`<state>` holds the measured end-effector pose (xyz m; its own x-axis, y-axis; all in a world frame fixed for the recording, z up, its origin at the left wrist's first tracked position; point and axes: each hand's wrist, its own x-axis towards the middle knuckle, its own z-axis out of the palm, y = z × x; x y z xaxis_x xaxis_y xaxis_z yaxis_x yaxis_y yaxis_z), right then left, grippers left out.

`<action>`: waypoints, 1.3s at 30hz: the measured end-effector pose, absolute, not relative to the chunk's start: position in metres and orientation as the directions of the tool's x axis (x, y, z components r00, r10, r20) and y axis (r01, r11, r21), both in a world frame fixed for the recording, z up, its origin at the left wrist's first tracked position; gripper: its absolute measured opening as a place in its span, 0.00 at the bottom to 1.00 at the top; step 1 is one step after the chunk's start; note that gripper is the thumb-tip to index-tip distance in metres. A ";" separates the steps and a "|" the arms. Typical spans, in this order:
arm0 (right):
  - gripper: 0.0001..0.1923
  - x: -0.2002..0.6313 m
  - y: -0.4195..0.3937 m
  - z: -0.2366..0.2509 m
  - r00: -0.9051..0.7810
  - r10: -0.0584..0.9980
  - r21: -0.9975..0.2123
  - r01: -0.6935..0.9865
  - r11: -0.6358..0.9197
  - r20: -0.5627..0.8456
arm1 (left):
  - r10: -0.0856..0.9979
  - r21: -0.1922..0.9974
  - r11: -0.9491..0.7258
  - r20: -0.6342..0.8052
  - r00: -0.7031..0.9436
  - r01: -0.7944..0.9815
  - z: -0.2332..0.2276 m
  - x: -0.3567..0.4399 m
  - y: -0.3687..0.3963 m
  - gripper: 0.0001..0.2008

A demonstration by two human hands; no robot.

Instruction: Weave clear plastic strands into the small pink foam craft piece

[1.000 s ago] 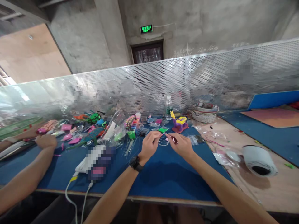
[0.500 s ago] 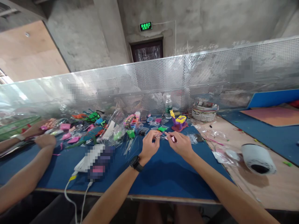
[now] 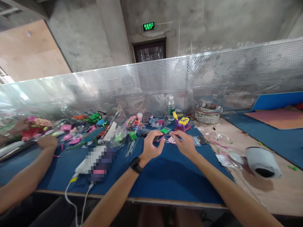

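Over the blue mat, my left hand pinches a thin pink-purple strip between thumb and fingers. To its right, my right hand has its thumb and fingertips drawn together; whatever is in them is too small to make out. Between the hands is a small pale pink piece beside a thin clear or white loop. Just beyond the fingertips lies a green lump in a clear wrapper. A yellow and purple clay figure stands behind my right hand on a dark red base.
A water bottle and a woven basket stand along the perforated metal screen. Clay packets and clay figures crowd the left, near a co-worker's hand. Cabled devices lie left of me; a white cylinder lies right.
My hands have moved slightly apart, and the pink strip and pale pink piece show more clearly. At the left, the co-worker's far hand has raised a red and pink object.
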<state>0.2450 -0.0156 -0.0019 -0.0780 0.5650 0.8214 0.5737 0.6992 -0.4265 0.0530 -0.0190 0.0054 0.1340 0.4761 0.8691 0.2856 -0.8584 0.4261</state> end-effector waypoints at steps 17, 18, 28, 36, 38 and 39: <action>0.12 0.240 -0.015 0.001 -0.247 0.806 -0.731 0.341 0.591 0.537 | 0.753 0.949 -0.316 0.250 0.608 0.001 0.012 0.042 0.001 0.18; 0.13 0.240 -0.013 -0.001 -0.221 0.815 -0.738 0.345 0.579 0.536 | 0.760 0.937 -0.349 0.281 0.586 0.004 0.013 0.042 0.001 0.18; 0.18 0.227 -0.014 -0.009 -0.063 0.828 -0.794 0.250 0.554 0.558 | 0.798 0.841 -0.527 0.441 0.411 0.122 0.015 0.049 -0.012 0.20; 0.21 0.226 -0.018 -0.002 -0.092 0.839 -0.786 0.308 0.536 0.536 | 0.741 0.688 -0.664 0.551 0.385 0.293 0.015 0.050 -0.011 0.15; 0.20 0.226 -0.018 -0.001 -0.057 0.848 -0.790 0.336 0.513 0.526 | 0.686 0.589 -0.727 0.631 0.362 0.352 0.014 0.050 -0.010 0.13; 0.20 0.226 -0.018 0.000 -0.038 0.856 -0.795 0.353 0.494 0.515 | 0.652 0.534 -0.755 0.669 0.356 0.380 0.013 0.051 -0.009 0.12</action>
<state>0.2256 -0.0184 0.0001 -0.0383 0.8564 0.5149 0.3535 0.4936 -0.7946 0.0508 -0.0090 0.0133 0.3564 0.6524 0.6689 0.3805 -0.7552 0.5338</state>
